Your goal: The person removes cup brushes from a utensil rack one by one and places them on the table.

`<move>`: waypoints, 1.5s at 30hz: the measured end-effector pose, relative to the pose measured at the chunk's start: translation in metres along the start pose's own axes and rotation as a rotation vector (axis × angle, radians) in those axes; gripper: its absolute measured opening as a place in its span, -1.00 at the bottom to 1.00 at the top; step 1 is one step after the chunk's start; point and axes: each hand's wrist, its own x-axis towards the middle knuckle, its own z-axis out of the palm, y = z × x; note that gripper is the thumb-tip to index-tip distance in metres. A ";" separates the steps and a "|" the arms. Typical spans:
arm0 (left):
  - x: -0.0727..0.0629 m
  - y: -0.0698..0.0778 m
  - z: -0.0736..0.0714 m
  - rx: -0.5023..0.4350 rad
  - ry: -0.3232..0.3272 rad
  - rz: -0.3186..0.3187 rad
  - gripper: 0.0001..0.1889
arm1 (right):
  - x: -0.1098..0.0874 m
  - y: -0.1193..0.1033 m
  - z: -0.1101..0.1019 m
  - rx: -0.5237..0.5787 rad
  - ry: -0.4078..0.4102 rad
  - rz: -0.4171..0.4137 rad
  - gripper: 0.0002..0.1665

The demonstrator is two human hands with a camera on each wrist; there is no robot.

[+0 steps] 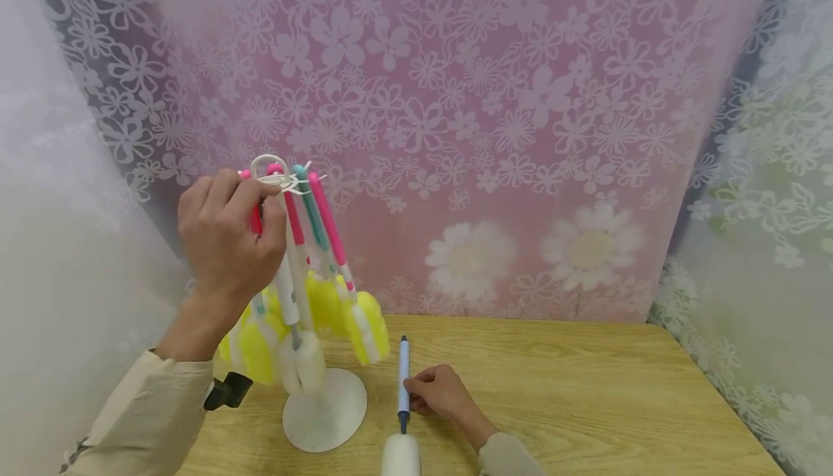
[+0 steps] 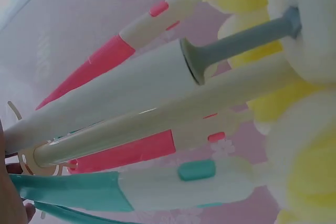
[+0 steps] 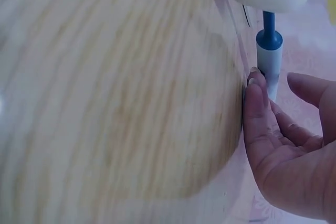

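Observation:
My left hand is raised at the hooked top of a white stand. Its thumb and fingers pinch the upper end of a white-handled sponge brush, which hangs down with a grey neck and white sponge head. The handle of that brush runs into the hand at the left edge of the left wrist view. A blue-handled sponge brush lies on the table, its white sponge toward me. Around its handle my right hand is loosely curved, fingertips at one side, thumb apart.
Several brushes with pink handles or teal handles and yellow-and-white sponge heads hang around the stand. The wooden table meets a pink flowered curtain behind, with pale curtains at both sides.

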 end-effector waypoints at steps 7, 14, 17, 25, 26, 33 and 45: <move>0.002 -0.003 -0.004 -0.071 -0.046 0.029 -0.61 | -0.004 0.000 -0.010 0.054 0.014 -0.037 -0.69; 0.004 -0.004 -0.009 -0.060 -0.074 0.060 -0.64 | -0.008 -0.008 -0.026 0.082 0.046 -0.101 -0.63; 0.004 -0.004 -0.012 -0.019 -0.089 0.073 -0.66 | -0.008 -0.016 -0.031 0.066 0.060 -0.137 -0.64; 0.007 -0.003 -0.013 0.041 -0.084 0.111 -0.62 | -0.016 -0.058 -0.039 0.037 0.123 -0.231 -0.67; 0.007 -0.003 -0.013 0.042 -0.073 0.107 -0.58 | -0.018 -0.065 -0.040 0.035 0.131 -0.244 -0.67; 0.005 -0.002 -0.005 0.055 -0.011 0.074 -0.54 | -0.028 -0.111 -0.042 0.068 0.147 -0.379 -0.71; 0.004 -0.002 -0.003 0.080 -0.022 0.072 -0.58 | -0.030 -0.177 -0.017 -0.011 0.153 -0.630 -0.71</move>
